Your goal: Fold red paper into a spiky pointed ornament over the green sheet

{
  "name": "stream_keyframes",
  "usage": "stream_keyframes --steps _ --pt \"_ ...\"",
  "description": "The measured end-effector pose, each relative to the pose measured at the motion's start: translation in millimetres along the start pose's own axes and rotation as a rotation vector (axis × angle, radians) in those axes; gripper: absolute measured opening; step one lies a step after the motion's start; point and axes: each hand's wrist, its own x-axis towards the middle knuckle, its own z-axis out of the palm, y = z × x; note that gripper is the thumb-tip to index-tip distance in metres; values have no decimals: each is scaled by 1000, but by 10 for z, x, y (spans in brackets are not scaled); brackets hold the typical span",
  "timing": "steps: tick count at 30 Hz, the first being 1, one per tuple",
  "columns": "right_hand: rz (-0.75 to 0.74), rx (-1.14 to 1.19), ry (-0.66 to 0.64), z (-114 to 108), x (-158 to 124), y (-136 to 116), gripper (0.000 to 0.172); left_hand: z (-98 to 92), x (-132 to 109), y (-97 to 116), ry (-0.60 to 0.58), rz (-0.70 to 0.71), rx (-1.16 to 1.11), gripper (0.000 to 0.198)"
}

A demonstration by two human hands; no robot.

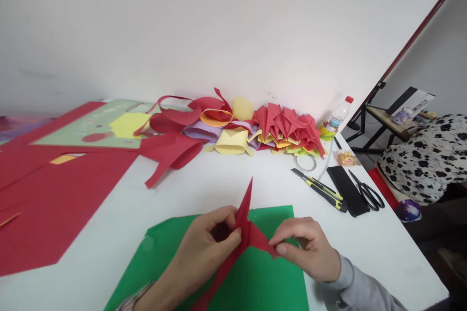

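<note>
A folded red paper piece (243,243) with several long points is held over a green sheet (273,282) on the white table. My left hand (204,248) pinches it near its middle between thumb and fingers; one point sticks up above and another runs down toward the near edge. My right hand (306,248) pinches the tip of the point that reaches out to the right. Both hands are closed on the paper. Parts of the folds are hidden behind my left fingers.
Against the wall lie folded red paper shapes (288,124) and curled red cutouts (173,153). Red sheets (73,204) cover the left. To the right are a utility knife (321,190), a black case (346,189), scissors (368,194), a tape roll (305,162) and a bottle (337,116). A person (426,155) sits beyond.
</note>
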Motion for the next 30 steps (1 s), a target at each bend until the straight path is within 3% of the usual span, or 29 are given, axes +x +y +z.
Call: stream_keyframes --steps 6,11,19,26,30 --pt "101 208 3 6 -4 57 12 -3 8 7 -16 -33 -39 18" --pt "97 160 -2 5 5 36 9 2 12 29 -10 -40 -14 18" --pt "182 266 63 24 -3 191 10 3 19 -28 62 85 159 19" --pt "84 21 137 30 13 139 8 4 10 -94 168 98 274 19" --pt "16 -110 237 49 15 145 14 20 15 -100 172 84 297 18"
